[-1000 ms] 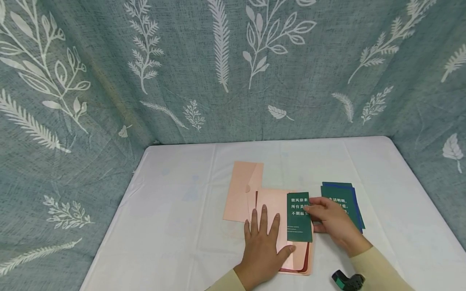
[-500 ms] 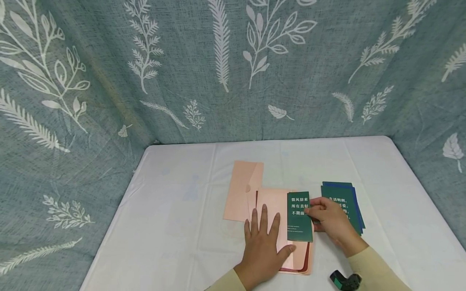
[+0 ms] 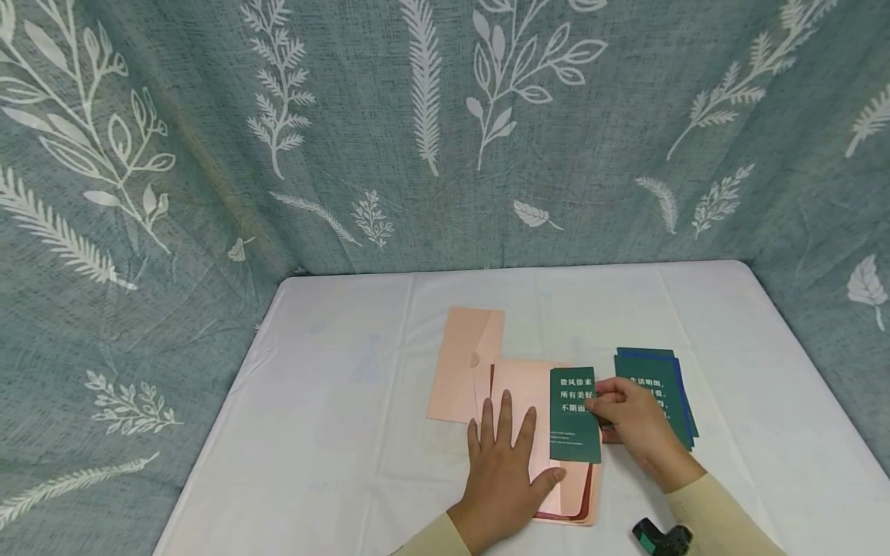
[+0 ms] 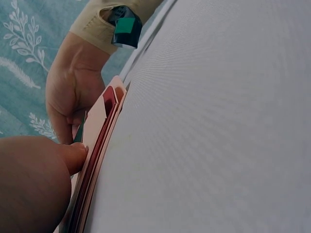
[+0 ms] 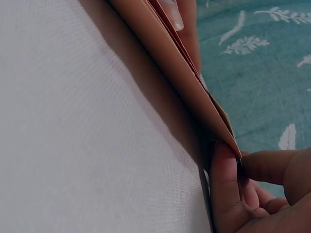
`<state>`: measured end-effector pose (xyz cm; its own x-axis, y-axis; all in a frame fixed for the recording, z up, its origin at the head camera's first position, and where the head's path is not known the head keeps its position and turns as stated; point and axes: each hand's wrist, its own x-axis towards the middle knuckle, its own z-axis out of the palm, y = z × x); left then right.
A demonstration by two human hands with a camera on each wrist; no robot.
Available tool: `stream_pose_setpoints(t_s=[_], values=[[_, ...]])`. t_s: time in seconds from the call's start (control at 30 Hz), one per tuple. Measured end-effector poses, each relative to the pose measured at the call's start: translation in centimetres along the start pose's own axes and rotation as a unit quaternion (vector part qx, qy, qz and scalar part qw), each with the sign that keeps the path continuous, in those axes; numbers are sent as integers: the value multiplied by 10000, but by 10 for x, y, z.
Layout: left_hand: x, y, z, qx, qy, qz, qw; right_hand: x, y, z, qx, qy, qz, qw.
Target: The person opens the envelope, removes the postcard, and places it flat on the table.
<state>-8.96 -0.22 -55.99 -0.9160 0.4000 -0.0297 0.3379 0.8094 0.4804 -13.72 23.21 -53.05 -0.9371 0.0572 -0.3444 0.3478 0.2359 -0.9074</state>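
Observation:
My left hand [image 3: 504, 475] lies flat with fingers spread on a stack of pink envelopes [image 3: 514, 378], its thumb at the lower right part. In the left wrist view, the stack [image 4: 109, 109] shows several layers, some dark red. Over the stack's right side is a green card [image 3: 572, 425] with white printed characters; its small lettering is cut off at the left edge, where the card meets the pink paper. My right hand [image 3: 640, 425] pinches the card's right edge between thumb and fingers. From the right wrist, the fingertips [image 5: 226, 165] sit at the envelope's corner.
Behind the stack lies another pink envelope [image 3: 452, 367] with a slanted flap. Several green and blue cards [image 3: 667, 378] are piled at the right, partly behind my right hand. A black and green device [image 3: 660, 538] is at the right cuff. A leaf-patterned curtain [image 3: 445, 216] borders the white table [image 3: 327, 432].
The green card has slid very slightly to the right with my right hand, showing a little more of its width. My left hand stays in place on the envelopes.

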Motion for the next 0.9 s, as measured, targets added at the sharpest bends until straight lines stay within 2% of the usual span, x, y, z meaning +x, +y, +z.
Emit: stream_pose_setpoints(t_s=[0.4, 0.9], values=[[0, 0, 1, 95, 12, -14, 10000, -1, 1, -8, 140, -85, 100, 9998], [0, 2, -1, 50, -42, -50, 10000, -2, 2, -17, 9, -193, 80, 9998]])
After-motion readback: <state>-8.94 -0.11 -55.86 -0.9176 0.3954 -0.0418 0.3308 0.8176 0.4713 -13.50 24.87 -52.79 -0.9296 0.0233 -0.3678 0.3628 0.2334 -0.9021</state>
